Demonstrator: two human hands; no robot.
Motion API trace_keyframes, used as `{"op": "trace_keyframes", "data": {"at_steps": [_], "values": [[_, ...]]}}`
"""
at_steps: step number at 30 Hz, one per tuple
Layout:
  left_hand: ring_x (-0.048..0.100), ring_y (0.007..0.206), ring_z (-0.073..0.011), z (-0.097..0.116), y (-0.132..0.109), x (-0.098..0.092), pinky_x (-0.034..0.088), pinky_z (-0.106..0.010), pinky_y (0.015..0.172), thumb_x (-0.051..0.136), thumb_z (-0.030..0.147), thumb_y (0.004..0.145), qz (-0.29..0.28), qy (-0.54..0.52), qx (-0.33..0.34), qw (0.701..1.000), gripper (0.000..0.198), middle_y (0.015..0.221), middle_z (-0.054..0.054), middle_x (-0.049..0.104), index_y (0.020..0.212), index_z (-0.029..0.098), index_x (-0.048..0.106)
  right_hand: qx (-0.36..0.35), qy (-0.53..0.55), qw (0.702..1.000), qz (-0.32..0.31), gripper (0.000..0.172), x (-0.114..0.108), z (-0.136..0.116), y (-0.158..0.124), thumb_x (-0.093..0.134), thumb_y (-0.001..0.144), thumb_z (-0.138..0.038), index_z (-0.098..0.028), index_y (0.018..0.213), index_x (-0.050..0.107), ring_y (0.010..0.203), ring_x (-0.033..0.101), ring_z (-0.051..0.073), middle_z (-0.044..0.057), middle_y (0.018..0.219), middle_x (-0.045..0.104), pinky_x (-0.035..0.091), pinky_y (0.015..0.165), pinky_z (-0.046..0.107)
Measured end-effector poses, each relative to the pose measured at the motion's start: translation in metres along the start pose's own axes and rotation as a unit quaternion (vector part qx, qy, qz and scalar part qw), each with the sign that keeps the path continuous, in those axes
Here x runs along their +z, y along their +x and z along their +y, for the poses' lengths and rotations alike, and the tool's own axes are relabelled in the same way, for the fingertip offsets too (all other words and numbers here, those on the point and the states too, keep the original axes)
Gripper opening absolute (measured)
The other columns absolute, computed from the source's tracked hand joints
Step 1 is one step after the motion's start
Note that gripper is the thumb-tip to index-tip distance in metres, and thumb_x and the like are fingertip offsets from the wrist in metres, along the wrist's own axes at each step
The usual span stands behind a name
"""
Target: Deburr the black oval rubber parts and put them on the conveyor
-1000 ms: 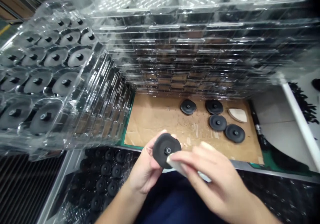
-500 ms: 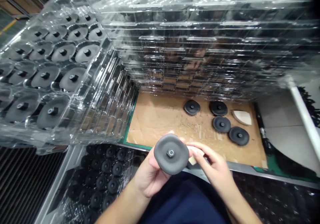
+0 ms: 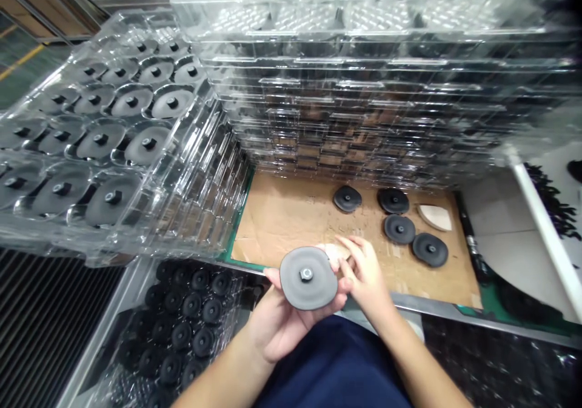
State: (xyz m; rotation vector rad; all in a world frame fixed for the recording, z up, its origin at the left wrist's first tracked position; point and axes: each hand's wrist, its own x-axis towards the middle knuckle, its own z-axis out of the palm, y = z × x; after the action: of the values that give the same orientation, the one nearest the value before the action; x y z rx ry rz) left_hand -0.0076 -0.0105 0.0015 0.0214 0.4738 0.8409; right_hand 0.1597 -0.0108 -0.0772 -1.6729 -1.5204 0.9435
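Note:
My left hand (image 3: 277, 320) holds a dark grey rounded disc (image 3: 313, 290) from beneath, its short central post facing up at me. At the disc's right edge, my right hand (image 3: 367, 277) has its fingers closed on a pale pad (image 3: 335, 252), which is partly hidden by the disc and the fingers. Beyond the hands, on a cardboard sheet (image 3: 277, 220), lie several similar black discs, one of them a single disc (image 3: 348, 198) set apart from the rest. A pale wedge-shaped piece (image 3: 435, 217) lies to their right.
A tall stack of clear plastic trays (image 3: 364, 102) stands behind the cardboard. To the left is another tray stack (image 3: 154, 147) filled with discs. Lower left, a tray of black discs (image 3: 182, 335) sits below the table edge. A white panel (image 3: 495, 232) borders the right.
The disc has tilted and shifted slightly left in my left hand. My right hand has moved up and left with the pale pad, around the disc's upper right edge. The view has shifted a little.

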Motion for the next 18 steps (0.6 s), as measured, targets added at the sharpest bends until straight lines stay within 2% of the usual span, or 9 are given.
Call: {"op": "trace_keyframes", "data": {"at_steps": [2, 4, 7, 8, 10, 12, 13, 15, 18], "values": [[0.069, 0.091, -0.0191, 0.000, -0.001, 0.000, 0.053, -0.026, 0.080, 0.066, 0.061, 0.064, 0.000, 0.006, -0.010, 1.000, 0.056, 0.098, -0.005, 0.072, 0.100, 0.018, 0.070, -0.017, 0.005, 1.000, 0.015, 0.034, -0.002, -0.002, -0.004, 0.049, 0.089, -0.028, -0.017, 0.119, 0.060, 0.060, 0.055, 0.011, 0.017, 0.123, 0.052, 0.055, 0.073, 0.039], [0.070, 0.085, -0.0183, -0.001, -0.002, -0.002, 0.054, -0.025, 0.073, 0.062, 0.063, 0.067, 0.009, 0.026, -0.010, 1.000, 0.059, 0.100, -0.005, 0.071, 0.109, 0.022, 0.066, -0.037, 0.015, 0.999, 0.012, 0.030, -0.007, -0.005, -0.009, 0.051, 0.088, -0.028, -0.020, 0.115, 0.062, 0.061, 0.055, 0.011, 0.014, 0.118, 0.056, 0.055, 0.067, 0.034], [0.070, 0.082, -0.0194, -0.003, -0.002, -0.008, 0.055, -0.030, 0.072, 0.060, 0.062, 0.072, 0.013, 0.157, 0.080, 0.984, 0.066, 0.113, -0.005, 0.067, 0.129, 0.032, 0.051, -0.052, 0.029, 0.998, 0.011, 0.023, -0.012, -0.009, -0.014, 0.052, 0.087, -0.028, -0.021, 0.103, 0.067, 0.075, 0.063, 0.016, 0.010, 0.105, 0.065, 0.055, 0.067, 0.031], [0.069, 0.087, -0.0206, -0.003, -0.002, -0.010, 0.054, -0.033, 0.078, 0.064, 0.055, 0.073, 0.008, 0.239, 0.136, 0.961, 0.067, 0.118, -0.005, 0.065, 0.133, 0.035, 0.046, -0.052, 0.031, 0.998, 0.017, 0.022, -0.013, -0.010, -0.015, 0.052, 0.087, -0.028, -0.020, 0.100, 0.068, 0.081, 0.064, 0.017, 0.010, 0.102, 0.066, 0.055, 0.069, 0.032], [0.064, 0.103, -0.0226, -0.005, -0.001, -0.015, 0.046, -0.037, 0.094, 0.076, 0.031, 0.070, -0.015, 0.422, 0.251, 0.871, 0.077, 0.124, -0.005, 0.062, 0.137, 0.039, 0.039, -0.047, 0.034, 0.998, 0.030, 0.022, -0.013, -0.010, -0.016, 0.051, 0.087, -0.029, -0.019, 0.095, 0.069, 0.081, 0.064, 0.018, 0.009, 0.097, 0.068, 0.055, 0.068, 0.031], [0.058, 0.114, -0.0239, -0.005, 0.000, -0.018, 0.039, -0.040, 0.103, 0.077, 0.009, 0.065, -0.034, 0.555, 0.308, 0.772, 0.093, 0.125, -0.006, 0.061, 0.140, 0.039, 0.030, -0.036, 0.036, 0.998, 0.039, 0.022, -0.015, -0.013, -0.016, 0.051, 0.087, -0.029, -0.019, 0.094, 0.070, 0.069, 0.063, 0.015, 0.008, 0.094, 0.069, 0.053, 0.059, 0.028], [0.056, 0.116, -0.0248, -0.005, 0.001, -0.018, 0.038, -0.042, 0.103, 0.076, 0.004, 0.065, -0.038, 0.594, 0.313, 0.741, 0.098, 0.125, -0.008, 0.061, 0.142, 0.038, 0.024, -0.030, 0.037, 0.998, 0.044, 0.022, -0.017, -0.016, -0.015, 0.052, 0.087, -0.029, -0.019, 0.094, 0.070, 0.065, 0.062, 0.014, 0.008, 0.092, 0.069, 0.052, 0.056, 0.027], [0.057, 0.116, -0.0264, -0.004, 0.000, -0.017, 0.039, -0.045, 0.102, 0.073, 0.003, 0.067, -0.039, 0.628, 0.302, 0.717, 0.102, 0.125, -0.012, 0.060, 0.145, 0.033, 0.015, -0.018, 0.040, 0.998, 0.053, 0.020, -0.028, -0.025, -0.013, 0.053, 0.087, -0.028, -0.020, 0.095, 0.069, 0.066, 0.062, 0.014, 0.007, 0.091, 0.070, 0.052, 0.057, 0.026], [0.058, 0.114, -0.0275, -0.003, -0.002, -0.013, 0.039, -0.047, 0.102, 0.074, 0.003, 0.066, -0.031, 0.620, 0.291, 0.728, 0.102, 0.123, -0.014, 0.060, 0.144, 0.030, 0.014, -0.012, 0.069, 0.995, 0.077, 0.017, -0.058, -0.041, -0.018, 0.055, 0.089, -0.027, -0.024, 0.101, 0.067, 0.078, 0.066, 0.017, 0.004, 0.089, 0.071, 0.054, 0.066, 0.028]]}}
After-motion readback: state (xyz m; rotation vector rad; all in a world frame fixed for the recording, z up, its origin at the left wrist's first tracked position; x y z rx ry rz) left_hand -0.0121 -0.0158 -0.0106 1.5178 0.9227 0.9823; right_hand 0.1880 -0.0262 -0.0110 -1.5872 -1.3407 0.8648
